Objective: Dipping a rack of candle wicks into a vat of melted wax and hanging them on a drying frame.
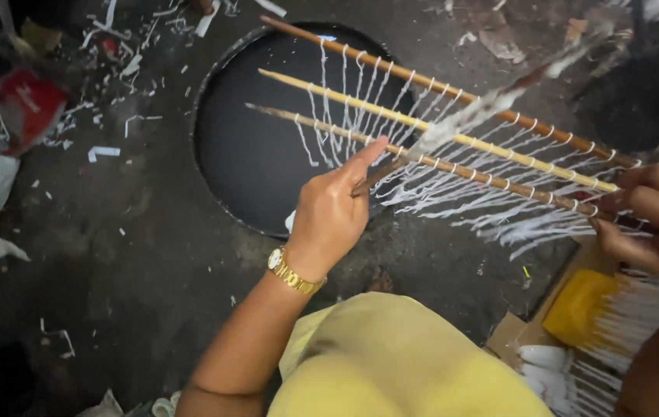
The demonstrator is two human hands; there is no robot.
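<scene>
Three wooden rods (453, 139) strung with white wicks (491, 208) barred the way beyond the left fingers (364, 158). Below the fingers, the dark floor (136, 255) lay open.

sticks (437, 135) tan | strings (491, 197) white | basin (252, 154) black | watch (292, 272) gold

The three sticks (453, 139) look like bare wood, matt and pale brown, and pinched at their end in the right hand (657, 220) they carry thin white waxy strands (491, 201), dull and slightly lumpy. The left hand (333, 212) holds a darker stick (379, 176) against them. Below lies a round black vat (252, 147), its surface smooth and glossy. The wrist behind the left grip bears a shiny gold metal watch (291, 272).
</scene>
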